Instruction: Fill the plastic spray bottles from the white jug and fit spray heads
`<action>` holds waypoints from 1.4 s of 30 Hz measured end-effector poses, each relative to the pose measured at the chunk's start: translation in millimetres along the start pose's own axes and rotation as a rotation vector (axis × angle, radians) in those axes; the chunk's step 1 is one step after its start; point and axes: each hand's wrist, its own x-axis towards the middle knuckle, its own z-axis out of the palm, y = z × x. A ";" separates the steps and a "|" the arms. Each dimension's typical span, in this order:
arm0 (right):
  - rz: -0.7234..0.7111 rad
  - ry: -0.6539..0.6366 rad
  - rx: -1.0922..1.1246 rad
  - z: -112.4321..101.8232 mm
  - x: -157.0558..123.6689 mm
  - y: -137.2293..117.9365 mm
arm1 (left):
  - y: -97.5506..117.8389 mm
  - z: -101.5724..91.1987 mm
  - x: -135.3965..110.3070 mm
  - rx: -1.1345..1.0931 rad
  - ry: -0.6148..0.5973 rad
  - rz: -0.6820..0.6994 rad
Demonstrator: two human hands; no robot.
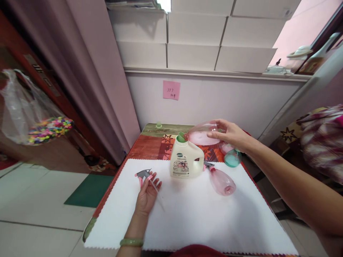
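Note:
My right hand [227, 134] grips a clear pink spray bottle [200, 134] without its head, tipped on its side. Its neck is at the green spout [181, 137] in the mouth of a cream detergent jug [184, 160]; whether liquid is flowing I cannot make out. My left hand [148, 192] is closed around a grey and pink trigger spray head [144, 175], its thin tube pointing down to the right. Right of the jug, a second pink spray bottle [222, 182] lies on its side with its grey trigger on.
Behind the lying bottle stands a container with teal liquid [232, 159]. A small green cap [159, 125] sits at the table's back edge. A white scalloped mat [128, 221] covers the table's front. White boxes [193, 57] are stacked on a ledge behind.

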 end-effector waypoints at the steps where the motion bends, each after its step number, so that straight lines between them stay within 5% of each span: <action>1: -0.011 0.002 -0.005 0.1 0.4 0.4 | -0.1 0.3 -0.2 -0.001 0.001 0.001; 28: -0.046 0.030 -0.044 2.0 0.2 -14.4 | -1.1 -4.6 1.6 0.000 -0.027 0.001; 42: -0.149 0.105 -0.237 4.2 1.5 -28.3 | -0.4 -1.7 0.5 0.013 -0.008 0.001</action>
